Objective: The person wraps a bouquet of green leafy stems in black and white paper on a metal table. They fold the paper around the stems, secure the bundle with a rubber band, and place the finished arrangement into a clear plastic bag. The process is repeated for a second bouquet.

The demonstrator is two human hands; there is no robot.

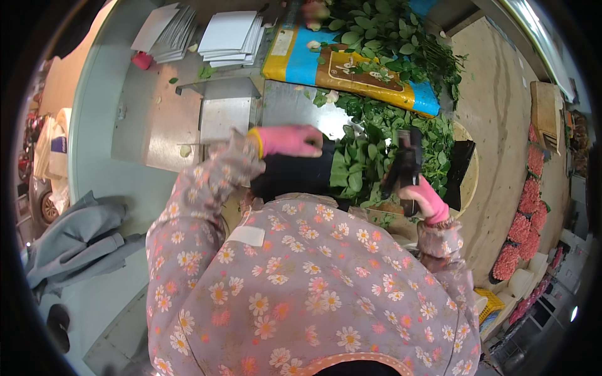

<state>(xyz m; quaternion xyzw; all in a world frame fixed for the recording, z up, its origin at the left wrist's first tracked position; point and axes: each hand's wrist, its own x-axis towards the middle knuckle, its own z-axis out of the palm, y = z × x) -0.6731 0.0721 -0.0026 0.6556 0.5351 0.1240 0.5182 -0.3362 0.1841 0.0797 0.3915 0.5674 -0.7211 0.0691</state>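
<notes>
My left hand (pixel 290 141), in a pink glove with a yellow cuff, is over a black surface at the near edge of the metal table. Its fingers curl inward; whatever may be in them does not show. My right hand (pixel 426 199), also pink-gloved, grips the handle of a black hand-held tool (pixel 407 156), whose exact kind I cannot make out. The tool stands over a heap of green leafy stems (pixel 360 160). More leaves (pixel 436 141) lie beyond and beside it, some hanging toward a pale round tub (pixel 469 182).
Two stacks of white cards (pixel 229 34) stand at the back left, behind a metal bracket (pixel 219 88). A yellow-and-blue sack (pixel 351 72) lies across the far table under leafy stems (pixel 382 28). Grey cloth (pixel 81 238) rests at left. Pink flower bunches (pixel 517 232) line the right.
</notes>
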